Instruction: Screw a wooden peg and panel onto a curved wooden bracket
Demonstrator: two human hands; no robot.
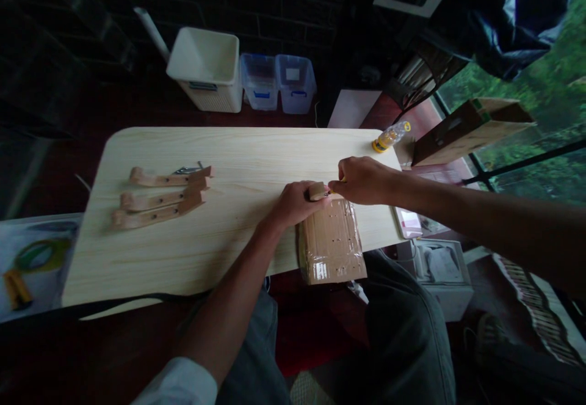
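Over the far end of a taped cardboard piece (330, 243), my left hand (295, 202) is closed around a small wooden block (317, 191). My right hand (359, 180) is closed on a tool with a yellow part, most of it hidden in the fist. The tool's tip meets the block's right end, near my left fingertips. Rows of small holes or dots mark the cardboard, which overhangs the table's near edge. Several curved wooden pieces (160, 208) with dark holes lie at the table's left, beside some metal items (187, 170).
A clear bottle with yellow parts (389, 137) stands at the table's (247, 148) back right corner. Behind the table are a white bin (206, 57) and two clear plastic boxes (295, 84). An open cardboard box (462, 133) is at the right, by the window.
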